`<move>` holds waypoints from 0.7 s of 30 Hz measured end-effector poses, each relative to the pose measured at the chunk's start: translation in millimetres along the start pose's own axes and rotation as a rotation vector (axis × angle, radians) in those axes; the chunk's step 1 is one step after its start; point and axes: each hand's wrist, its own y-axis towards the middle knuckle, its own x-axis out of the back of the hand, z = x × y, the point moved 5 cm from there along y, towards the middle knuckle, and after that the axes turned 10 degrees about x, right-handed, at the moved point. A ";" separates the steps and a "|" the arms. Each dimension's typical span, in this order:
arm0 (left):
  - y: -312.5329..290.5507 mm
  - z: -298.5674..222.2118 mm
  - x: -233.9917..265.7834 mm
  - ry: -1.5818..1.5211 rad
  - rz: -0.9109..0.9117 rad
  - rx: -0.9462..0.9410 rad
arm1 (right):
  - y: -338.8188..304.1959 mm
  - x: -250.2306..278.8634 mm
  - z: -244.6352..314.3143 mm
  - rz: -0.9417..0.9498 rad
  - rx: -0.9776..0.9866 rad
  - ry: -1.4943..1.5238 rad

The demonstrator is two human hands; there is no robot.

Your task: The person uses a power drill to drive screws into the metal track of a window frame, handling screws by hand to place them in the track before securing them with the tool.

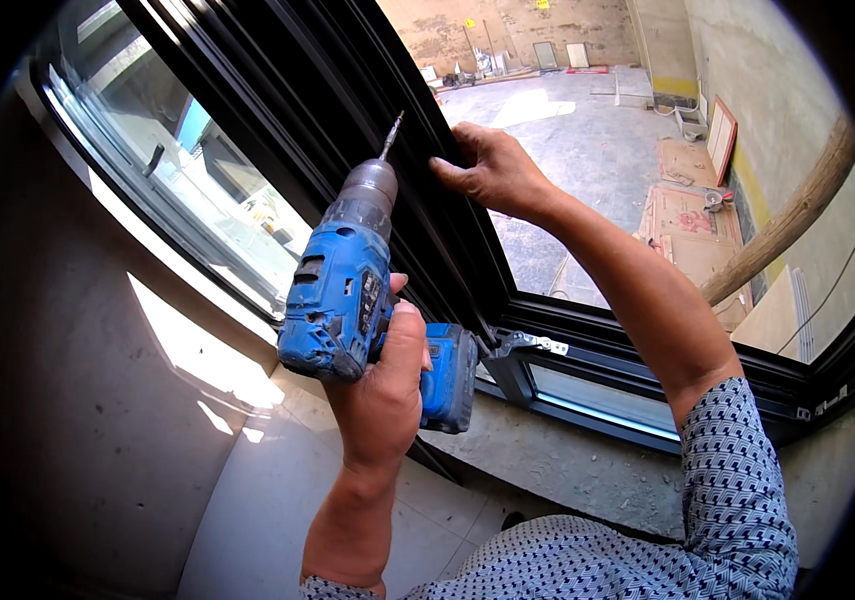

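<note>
My left hand (388, 370) is wrapped round the grip of a blue cordless drill (333, 285), its battery pack below my fingers on the right. The drill points up and away, and a thin drill bit (393, 135) sticks out of its grey chuck. The bit's tip lies over the dark window frame (438, 215); whether it touches the metal I cannot tell. Higher and to the right, my right hand (493, 170) pinches the frame's edge, thumb on the near face and fingers partly hidden behind it.
A metal hinge arm (533, 343) sits at the frame's lower corner, above a rough concrete sill (558, 470). Another glazed window (178, 160) is at the left. Beyond the opening, a slanting wooden pole (793, 210) and flattened cardboard (693, 215) are visible.
</note>
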 end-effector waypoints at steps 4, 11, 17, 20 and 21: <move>4.9 -1.9 0.4 -0.077 0.019 0.051 | 4.8 2.9 -3.0 -0.028 0.040 0.081; 6.6 -2.2 2.4 -0.074 0.025 0.059 | 14.2 4.1 14.0 -0.058 0.117 0.237; 8.2 -6.7 2.0 -0.052 0.017 0.101 | 18.1 1.6 24.4 -0.075 0.099 0.363; 10.2 -9.5 1.6 -0.034 0.020 0.131 | 19.7 1.4 20.5 -0.076 0.118 0.372; 9.1 -10.5 1.7 -0.032 0.018 0.136 | 19.9 1.4 23.3 -0.075 0.132 0.373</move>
